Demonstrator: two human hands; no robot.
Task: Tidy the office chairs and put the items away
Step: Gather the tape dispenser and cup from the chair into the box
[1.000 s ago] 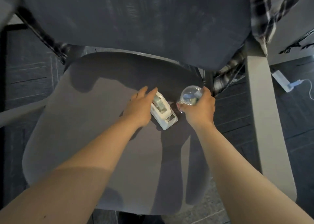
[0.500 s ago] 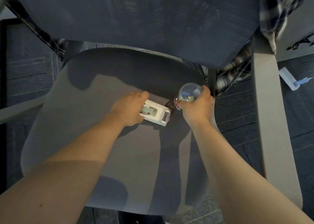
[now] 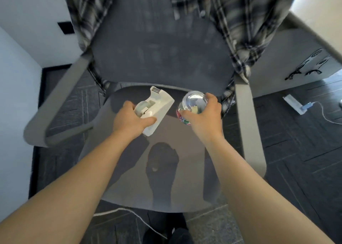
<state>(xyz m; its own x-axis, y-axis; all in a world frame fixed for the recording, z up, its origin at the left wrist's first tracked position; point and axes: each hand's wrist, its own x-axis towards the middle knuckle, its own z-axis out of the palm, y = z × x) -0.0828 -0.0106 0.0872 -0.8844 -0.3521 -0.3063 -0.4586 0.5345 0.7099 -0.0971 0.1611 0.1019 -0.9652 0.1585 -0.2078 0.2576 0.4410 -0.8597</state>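
A grey office chair stands in front of me, its seat (image 3: 129,169) bare and its dark backrest (image 3: 159,55) upright. My left hand (image 3: 130,121) grips a white tape dispenser (image 3: 157,107), lifted above the back of the seat. My right hand (image 3: 204,120) holds a clear plastic container (image 3: 193,103) with small coloured items inside, also raised off the seat. A plaid shirt (image 3: 238,27) hangs over the backrest and down both its sides.
Grey armrests flank the seat, the left one (image 3: 53,114) and the right one (image 3: 248,132). A white power strip (image 3: 294,104) with a cable lies on the dark carpet at right. A white wall (image 3: 16,88) is close on the left. A white cable (image 3: 129,214) runs under the seat front.
Both hands have lifted their items off the seat: the tape dispenser and the container now hang above it. My view has pulled back, so more of the chair and shirt shows.
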